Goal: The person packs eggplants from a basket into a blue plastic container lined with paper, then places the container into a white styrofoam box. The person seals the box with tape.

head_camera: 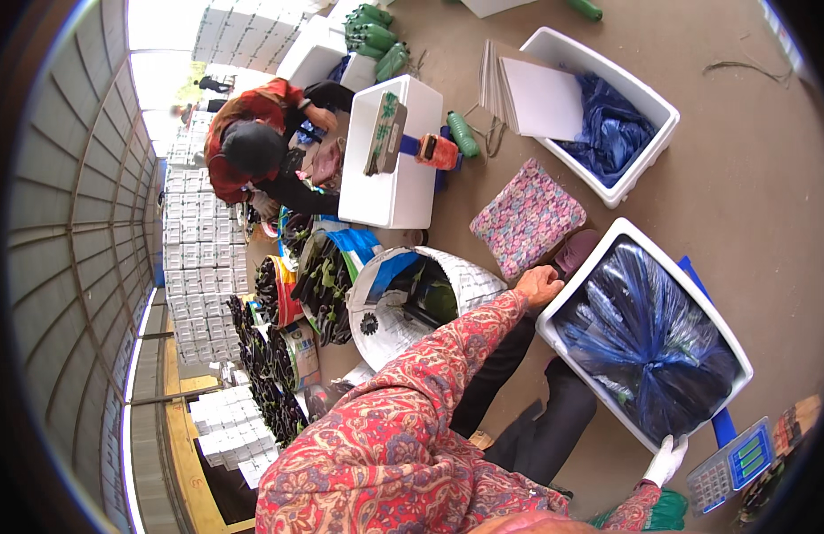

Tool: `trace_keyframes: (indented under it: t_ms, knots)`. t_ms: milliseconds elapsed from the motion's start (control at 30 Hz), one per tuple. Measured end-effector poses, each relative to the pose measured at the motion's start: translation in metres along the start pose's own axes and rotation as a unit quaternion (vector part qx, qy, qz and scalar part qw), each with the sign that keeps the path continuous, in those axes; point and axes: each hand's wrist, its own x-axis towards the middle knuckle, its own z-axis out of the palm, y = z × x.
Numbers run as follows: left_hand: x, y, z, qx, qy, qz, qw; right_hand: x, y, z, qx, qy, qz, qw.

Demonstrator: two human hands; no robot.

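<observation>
A white foam box [609, 394] stands before me, filled with a dark blue plastic bag [645, 360] gathered at its middle. Dark contents show through the film; I cannot tell exactly what they are. My right hand [667, 460], in a white glove, grips the box's rim at the near corner. My left hand [540, 286] is bare, its fingers curled beside the far left corner; whether it touches the box or my knee is unclear. A scale display [732, 467] stands just right of my gloved hand. Beside my left forearm, a white woven sack [479, 280] gapes open with dark vegetables inside.
A flowered cushion [529, 217] lies ahead. Beyond it is a foam box [642, 177] with blue plastic and white boards [542, 97]. A co-worker [252, 147] bends near another foam box [412, 193]. Sacks of eggplants [325, 287] and stacked white boxes [202, 267] line the left.
</observation>
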Motion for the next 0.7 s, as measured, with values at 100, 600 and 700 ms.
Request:
trace_keyframes:
  t_ms: [100,600,700]
  knots:
    - [0.029,0.000,-0.015,0.006,-0.009,0.009,1.000,-0.008,-0.047,-0.001,0.101,0.005,-0.054,0.993]
    - [0.253,0.065,-0.042,0.305,0.035,0.356,0.883,-0.014,-0.362,0.097,0.222,-0.031,-0.207,0.952]
    - [0.312,0.049,-0.037,0.500,0.021,0.466,0.730,-0.011,-0.367,0.103,0.222,-0.011,-0.219,0.950]
